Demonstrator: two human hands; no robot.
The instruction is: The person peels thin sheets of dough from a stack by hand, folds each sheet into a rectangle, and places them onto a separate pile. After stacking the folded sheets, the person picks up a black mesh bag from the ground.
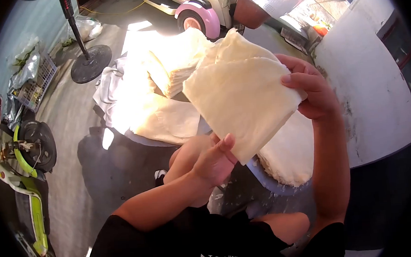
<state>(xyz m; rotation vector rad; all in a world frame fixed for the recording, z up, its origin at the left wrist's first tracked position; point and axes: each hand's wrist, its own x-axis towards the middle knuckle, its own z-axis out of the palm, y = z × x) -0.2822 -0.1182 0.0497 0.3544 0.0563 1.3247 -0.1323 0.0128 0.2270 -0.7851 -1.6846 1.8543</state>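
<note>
Several flat, cream-coloured sheets (241, 98), which look like tofu sheets, are raised in front of me in an overlapping bundle. My right hand (313, 86) grips their right edge, thumb on the near face and fingers bent behind. At the lower corner is my left hand (217, 161), closed on the sheets with its thumb up; its other fingers are partly hidden. Beyond lies a thick layered stack (172, 81) of similar sheets, partly washed out by sunlight. One folded sheet (167, 119) rests nearer me. Below my right hand sits another pale, crumbly-edged pile (289, 154).
A pale cloth (114, 96) lies left of the stack. Farther left stand a round black pole base (91, 64), a wire basket (38, 82) and a green scooter (33, 205). A pink-fendered wheel (199, 18) and white plastic basket (277, 1) are behind. A white panel (365, 81) borders the right.
</note>
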